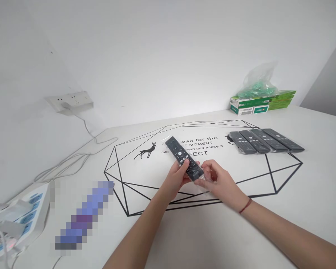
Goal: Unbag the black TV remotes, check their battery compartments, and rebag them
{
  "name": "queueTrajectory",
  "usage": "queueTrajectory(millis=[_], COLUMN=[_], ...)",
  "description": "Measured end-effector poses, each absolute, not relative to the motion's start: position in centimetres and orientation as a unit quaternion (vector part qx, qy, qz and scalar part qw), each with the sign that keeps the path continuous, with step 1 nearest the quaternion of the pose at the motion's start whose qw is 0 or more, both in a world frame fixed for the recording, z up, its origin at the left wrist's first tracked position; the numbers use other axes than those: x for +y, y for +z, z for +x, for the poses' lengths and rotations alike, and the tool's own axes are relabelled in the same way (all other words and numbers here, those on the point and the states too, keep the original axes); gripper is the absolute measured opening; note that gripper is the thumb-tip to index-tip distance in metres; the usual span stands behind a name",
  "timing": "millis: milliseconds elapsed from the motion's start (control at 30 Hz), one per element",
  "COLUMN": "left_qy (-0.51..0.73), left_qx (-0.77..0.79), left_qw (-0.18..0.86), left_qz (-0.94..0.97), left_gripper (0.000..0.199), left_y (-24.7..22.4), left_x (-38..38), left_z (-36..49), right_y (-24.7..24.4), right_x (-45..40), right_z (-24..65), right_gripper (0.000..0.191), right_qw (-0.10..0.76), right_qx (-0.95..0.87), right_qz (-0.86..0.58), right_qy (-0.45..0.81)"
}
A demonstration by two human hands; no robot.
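Observation:
A black remote control [180, 153] in clear plastic is held above the middle of the table, tilted with its far end to the left. My left hand [176, 175] is closed round its lower half, the thumb lying over the buttons. At the remote's near end, my right hand [217, 180] pinches the loose clear plastic [205, 178] between thumb and fingers. Several more black remotes [264, 141] in clear wrapping lie side by side on the table to the right.
Green and white boxes [249, 105] with a clear plastic bag [259, 84] on top stand at the back right. On the left are a power strip [25, 220], cables [72, 164], a wall socket [75, 101] and a blurred-out bluish object [85, 216]. The table [305, 194] bears printed lines and lettering.

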State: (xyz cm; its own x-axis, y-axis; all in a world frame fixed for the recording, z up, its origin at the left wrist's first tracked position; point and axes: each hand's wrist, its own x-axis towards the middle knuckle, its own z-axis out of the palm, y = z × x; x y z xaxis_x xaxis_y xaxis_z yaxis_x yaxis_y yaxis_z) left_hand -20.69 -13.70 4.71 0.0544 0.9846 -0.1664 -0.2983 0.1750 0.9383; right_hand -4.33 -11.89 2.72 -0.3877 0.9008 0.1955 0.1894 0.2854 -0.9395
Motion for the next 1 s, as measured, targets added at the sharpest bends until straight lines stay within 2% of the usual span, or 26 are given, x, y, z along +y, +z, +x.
queueTrajectory(millis=[133,300,567,733,833,1000], left_qy=[0.495,0.488,0.568,0.605,0.621,0.603], left_qx=[0.460,0.460,0.469,0.474,0.477,0.473], left_qw=[0.610,0.608,0.583,0.566,0.553,0.558], left_qz=[0.413,0.425,0.342,0.298,0.287,0.318], left_gripper=[0.041,0.039,0.033,0.029,0.030,0.028], left_y=[4.3,4.3,5.2,5.5,5.5,5.2], left_x=[-13.8,-13.9,-13.4,-13.2,-13.0,-13.0], left_z=[-20.5,-20.4,-21.4,-21.7,-21.8,-21.9], right_y=[3.1,3.3,2.6,3.5,3.8,3.1], right_x=[-12.0,-12.0,-11.3,-11.1,-11.0,-10.9], right_z=[-4.1,-3.9,-3.8,-3.7,-3.6,-4.0], right_gripper=[0.026,0.020,0.037,0.036,0.033,0.044], right_qw=[0.424,0.421,0.441,0.477,0.463,0.423], right_qx=[-0.703,-0.721,-0.636,-0.570,-0.550,-0.565], right_qz=[-0.384,-0.378,-0.387,-0.395,-0.404,-0.413], right_qy=[0.422,0.400,0.501,0.540,0.566,0.576])
